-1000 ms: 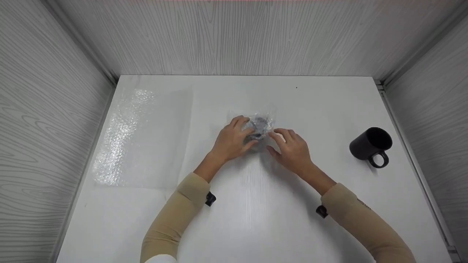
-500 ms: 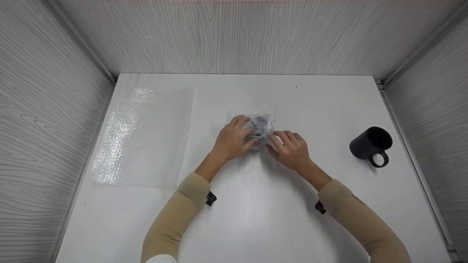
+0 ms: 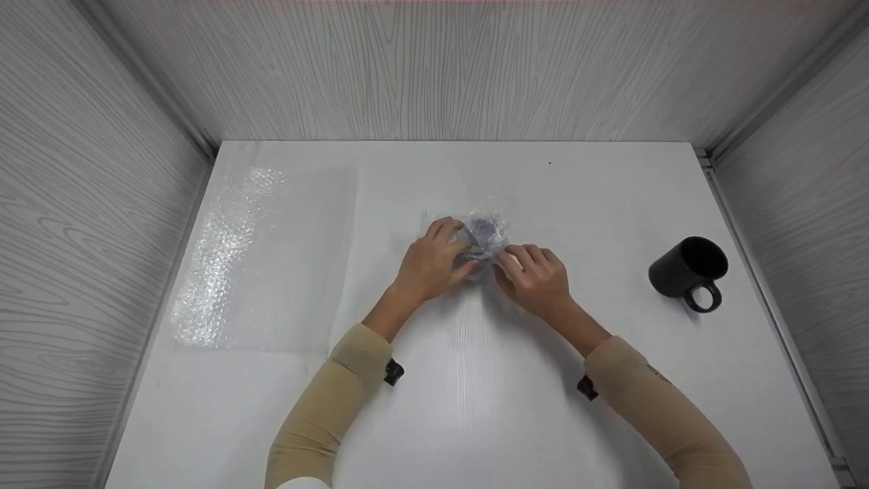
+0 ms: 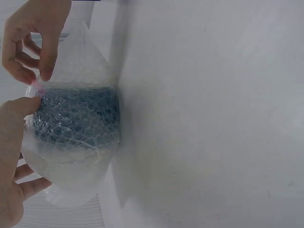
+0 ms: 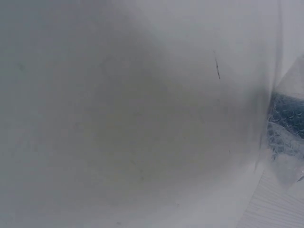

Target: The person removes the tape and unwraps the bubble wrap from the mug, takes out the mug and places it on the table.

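A dark blue-looking object wrapped in clear bubble wrap (image 3: 484, 234) lies on the table between both hands; the wrap hides its kind. In the left wrist view, the bundle (image 4: 78, 116) has loose wrap sticking out at both ends. My left hand (image 3: 428, 265) grips it from the left, thumb on the near side and fingers spread over it. With thumb and index finger, my right hand (image 3: 536, 280) pinches at the wrap's near right edge, beside a small pinkish spot (image 4: 37, 86). Only part of the bundle (image 5: 287, 114) enters the right wrist view.
A flat sheet of bubble wrap (image 3: 292, 258) lies on the left of the white table (image 3: 448, 421). On the right, a black mug (image 3: 679, 272) rests on its side, handle toward the front. Grey wood-grain panels (image 3: 434, 68) enclose the table's back and sides.
My right hand has shifted slightly left and its fingertips have closed in on the wrap's edge. The near flap now covers more of the dark object. My left hand has stayed nearly still.
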The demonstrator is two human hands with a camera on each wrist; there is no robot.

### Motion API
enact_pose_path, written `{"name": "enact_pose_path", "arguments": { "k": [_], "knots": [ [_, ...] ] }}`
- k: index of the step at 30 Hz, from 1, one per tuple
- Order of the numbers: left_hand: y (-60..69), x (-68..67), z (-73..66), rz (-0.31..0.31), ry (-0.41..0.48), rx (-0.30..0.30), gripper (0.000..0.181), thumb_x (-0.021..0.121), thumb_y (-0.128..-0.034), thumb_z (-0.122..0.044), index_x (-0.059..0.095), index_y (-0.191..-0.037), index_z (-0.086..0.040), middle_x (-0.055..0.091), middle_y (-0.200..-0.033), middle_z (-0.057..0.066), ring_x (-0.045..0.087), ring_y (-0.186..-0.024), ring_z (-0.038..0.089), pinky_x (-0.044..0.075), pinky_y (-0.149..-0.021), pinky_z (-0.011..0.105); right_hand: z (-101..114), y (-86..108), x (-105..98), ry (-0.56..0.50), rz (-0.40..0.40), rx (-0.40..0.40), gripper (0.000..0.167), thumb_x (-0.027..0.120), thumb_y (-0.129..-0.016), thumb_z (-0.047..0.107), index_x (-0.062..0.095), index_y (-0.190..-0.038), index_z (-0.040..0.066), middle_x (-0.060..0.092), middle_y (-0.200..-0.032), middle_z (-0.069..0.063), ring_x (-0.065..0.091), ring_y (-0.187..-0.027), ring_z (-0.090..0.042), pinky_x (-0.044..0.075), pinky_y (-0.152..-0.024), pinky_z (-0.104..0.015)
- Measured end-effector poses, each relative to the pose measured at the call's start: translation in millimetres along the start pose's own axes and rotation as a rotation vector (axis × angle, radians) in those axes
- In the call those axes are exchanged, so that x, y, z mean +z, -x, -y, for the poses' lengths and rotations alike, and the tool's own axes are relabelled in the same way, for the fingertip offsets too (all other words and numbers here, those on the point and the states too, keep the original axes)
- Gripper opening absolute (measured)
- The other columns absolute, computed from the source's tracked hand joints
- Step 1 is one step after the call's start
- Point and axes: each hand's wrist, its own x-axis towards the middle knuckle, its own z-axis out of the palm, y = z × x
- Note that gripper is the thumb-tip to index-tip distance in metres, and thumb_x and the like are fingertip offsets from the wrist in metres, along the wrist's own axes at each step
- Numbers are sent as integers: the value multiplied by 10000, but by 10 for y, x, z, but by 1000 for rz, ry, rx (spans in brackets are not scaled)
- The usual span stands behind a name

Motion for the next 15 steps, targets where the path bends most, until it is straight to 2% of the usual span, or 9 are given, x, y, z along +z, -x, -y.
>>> {"name": "enact_pose_path", "arguments": {
  "k": [12, 15],
  "knots": [
    [-4, 23, -7, -20, -12, -4, 359, 694, -1005, -462, 775, -1191, -166, 618, -1440, 96, 559, -1398, 287, 646, -896, 380, -14, 15, 55, 15, -53, -32, 170, 848, -861, 198, 767, -962, 87, 795, -913, -58, 750, -732, -230, 636, -633, -374],
    [-5, 31, -6, -27, -3, 0, 352, 699, -1003, -451, 772, -1189, -161, 621, -1435, 98, 561, -1398, 289, 633, -943, 387, -20, 11, 66, 13, -79, -42, 165, 853, -854, 190, 774, -955, 86, 796, -906, -57, 751, -727, -228, 634, -624, -374]
  ]
}}
